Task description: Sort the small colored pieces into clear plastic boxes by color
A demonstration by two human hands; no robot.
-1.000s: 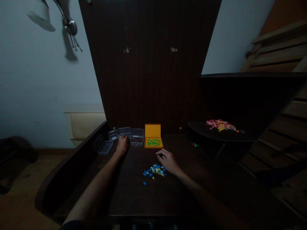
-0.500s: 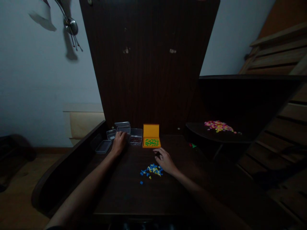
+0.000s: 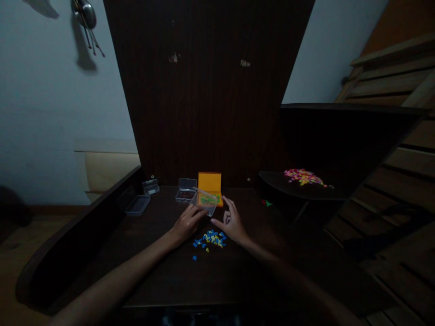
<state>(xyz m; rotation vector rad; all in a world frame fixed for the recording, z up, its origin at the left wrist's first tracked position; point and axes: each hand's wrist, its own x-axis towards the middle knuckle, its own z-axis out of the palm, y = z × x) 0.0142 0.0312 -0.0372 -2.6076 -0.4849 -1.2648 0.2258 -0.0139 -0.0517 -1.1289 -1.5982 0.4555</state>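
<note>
Okay: left hand point(image 3: 186, 222) has its thumb and fingers clamped on the near-left edge of a clear plastic hinged box point(image 3: 210, 209), held just beyond its fingertips and right of them. Right hand point(image 3: 234, 225) has thumb and index finger apart, right beside that box; can't tell if it's touching. Loose pile of small blue and yellow plastic pieces point(image 3: 213, 238) sits below and between both hands. Open orange rectangular case point(image 3: 210, 181) stands past the held box. Left hand also has an open clear box of dark reddish pieces point(image 3: 187, 183) beyond it, and a shallow clear tray point(image 3: 137, 206) well off to its left.
</note>
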